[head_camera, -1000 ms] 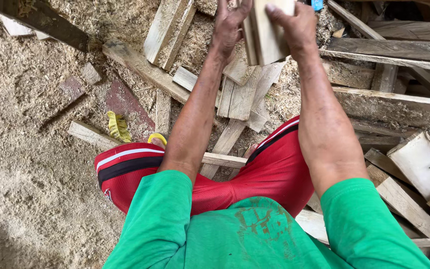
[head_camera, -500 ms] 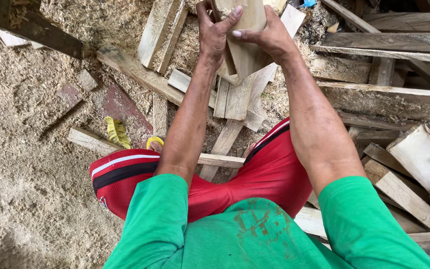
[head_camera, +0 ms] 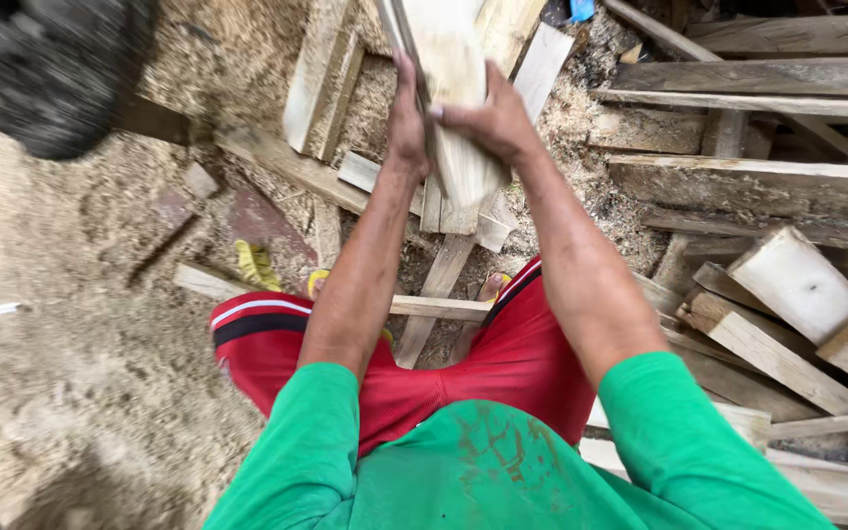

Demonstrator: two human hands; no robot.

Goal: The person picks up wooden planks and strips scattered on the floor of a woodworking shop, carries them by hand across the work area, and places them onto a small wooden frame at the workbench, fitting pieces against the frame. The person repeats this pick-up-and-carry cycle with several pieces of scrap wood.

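I see a pale wooden board (head_camera: 449, 88) held up in front of the body, slanting from the top of the view down toward the legs, its lower end hanging over the scrap below. The left hand (head_camera: 406, 118) presses flat along the board's left edge, fingers stretched up it and only lightly curled, so it steadies more than grips. The right hand (head_camera: 491, 120) is wrapped over the board's right face, fingers bent around it and the thumb laid across the front, a firm hold. Just beneath both hands lies a heap of short wooden offcuts (head_camera: 444, 211) on sawdust (head_camera: 71, 324). Nearer the body than the hands are red shorts (head_camera: 463, 363) and green sleeves (head_camera: 316, 442). Off to the right of the right hand a stack of rough planks (head_camera: 758, 177) runs across the ground, with lighter cut blocks (head_camera: 797, 285) nearer me. Left of the left hand a yellow sandal (head_camera: 255, 265) rests in the sawdust
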